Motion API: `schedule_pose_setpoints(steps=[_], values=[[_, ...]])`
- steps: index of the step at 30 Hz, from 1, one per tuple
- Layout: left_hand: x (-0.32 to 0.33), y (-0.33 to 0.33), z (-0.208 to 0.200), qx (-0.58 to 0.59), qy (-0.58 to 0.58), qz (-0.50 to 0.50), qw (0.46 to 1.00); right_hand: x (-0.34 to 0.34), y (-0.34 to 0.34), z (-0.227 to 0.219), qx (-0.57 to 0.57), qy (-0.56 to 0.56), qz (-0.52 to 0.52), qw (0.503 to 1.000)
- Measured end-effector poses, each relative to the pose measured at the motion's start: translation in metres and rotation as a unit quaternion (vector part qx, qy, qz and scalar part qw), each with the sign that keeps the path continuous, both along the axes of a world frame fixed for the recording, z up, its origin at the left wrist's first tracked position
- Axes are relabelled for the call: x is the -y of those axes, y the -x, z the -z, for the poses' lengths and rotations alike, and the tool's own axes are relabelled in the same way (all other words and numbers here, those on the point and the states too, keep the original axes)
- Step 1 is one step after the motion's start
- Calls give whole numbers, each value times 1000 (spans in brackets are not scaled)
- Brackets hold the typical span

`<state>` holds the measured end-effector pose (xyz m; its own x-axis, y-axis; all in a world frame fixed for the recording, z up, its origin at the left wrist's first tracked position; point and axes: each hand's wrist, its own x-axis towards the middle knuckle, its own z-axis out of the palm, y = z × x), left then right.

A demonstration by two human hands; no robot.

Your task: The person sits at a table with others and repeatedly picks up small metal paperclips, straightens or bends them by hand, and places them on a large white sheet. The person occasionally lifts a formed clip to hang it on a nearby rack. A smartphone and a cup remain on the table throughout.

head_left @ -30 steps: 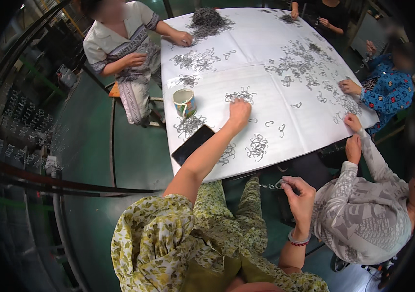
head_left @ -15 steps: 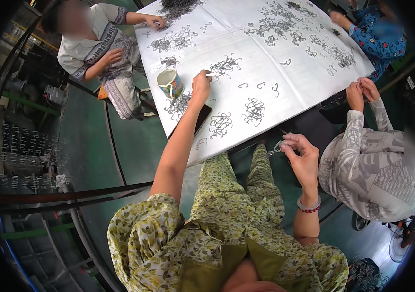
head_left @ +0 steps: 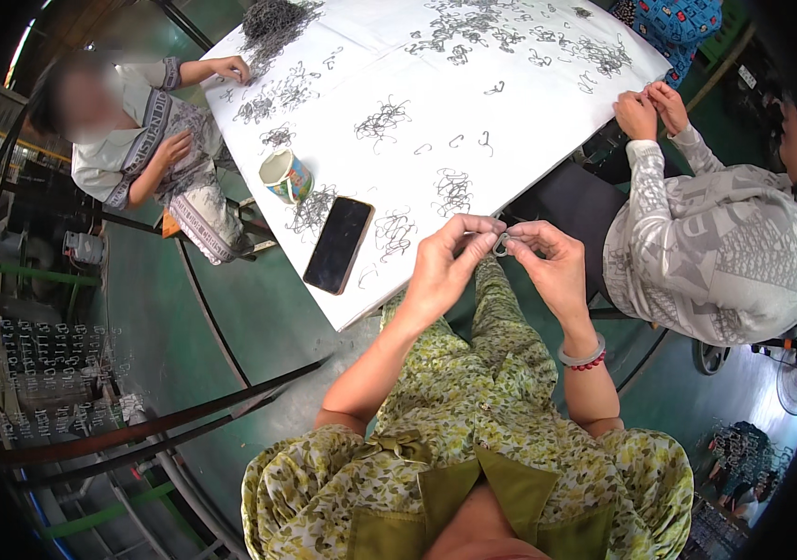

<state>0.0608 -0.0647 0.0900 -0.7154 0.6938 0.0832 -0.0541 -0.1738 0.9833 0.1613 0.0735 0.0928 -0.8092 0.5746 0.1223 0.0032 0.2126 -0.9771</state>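
Just off the table's near edge, my two hands meet over my lap. My right hand [head_left: 552, 271] is closed, pinching a small grey metal hook [head_left: 501, 245] between thumb and fingers. Thumb and fingers of my left hand [head_left: 447, 266] press together at the same hook; any second piece there is too small to tell. Closest on the white table [head_left: 520, 121] lie a loose heap of grey hooks [head_left: 454, 191] and another heap [head_left: 394, 233]. Three single hooks [head_left: 455, 142] lie in a row beyond them.
A dark phone [head_left: 339, 245] lies at the table's near left corner, beside a patterned paper cup [head_left: 286, 177]. A large dark heap [head_left: 272, 23] stands at the far left. Co-workers sit left, right and far right; one's hands [head_left: 648, 110] are at the right edge.
My left hand has come back from the hook heap near the cup to meet my right hand. The phone, partly covered by my arm before, now shows fully. The view has shifted.
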Motion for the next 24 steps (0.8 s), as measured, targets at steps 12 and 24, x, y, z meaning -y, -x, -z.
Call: schedule_pose_setpoints(steps=[12, 24], values=[[-14, -9, 8, -110, 25, -80, 990, -3, 8, -3, -67, -57, -7, 996], [-3, -2, 5, -131, 69, -51, 988, -118, 189, 96, 140, -377, 1, 915]])
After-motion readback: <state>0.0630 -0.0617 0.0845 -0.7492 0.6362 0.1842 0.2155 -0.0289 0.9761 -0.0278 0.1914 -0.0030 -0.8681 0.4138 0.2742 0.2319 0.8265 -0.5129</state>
